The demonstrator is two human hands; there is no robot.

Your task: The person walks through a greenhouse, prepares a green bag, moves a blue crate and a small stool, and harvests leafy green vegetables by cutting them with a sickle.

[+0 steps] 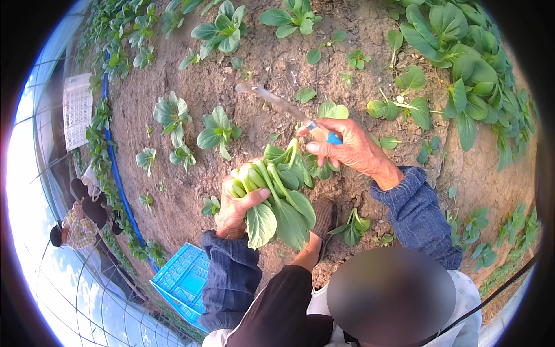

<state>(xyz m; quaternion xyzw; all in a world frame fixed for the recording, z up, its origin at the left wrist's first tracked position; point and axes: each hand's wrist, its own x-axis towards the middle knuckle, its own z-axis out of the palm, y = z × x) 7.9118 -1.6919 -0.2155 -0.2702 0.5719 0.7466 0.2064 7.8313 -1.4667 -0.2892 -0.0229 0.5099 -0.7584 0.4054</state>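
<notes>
My left hand (235, 209) is wrapped around a bunch of bok choy (280, 211), its pale stem ends up and its broad green leaves hanging toward me. In my right hand (355, 151) is a knife (277, 104) with a wooden handle and blue bands; its narrow blade points up and to the left, away from the bunch. A few leaves of the bunch reach close under my right fingers. Below the bunch, a cut bok choy (352, 227) lies on the soil beside my shoe (324, 217).
Small bok choy plants (218, 132) grow scattered over the soil. A heap of larger ones (474, 75) lies at the far right. At the left are a blue crate (184, 280), a blue hose (115, 168), a printed sheet (77, 111) and another person (84, 225).
</notes>
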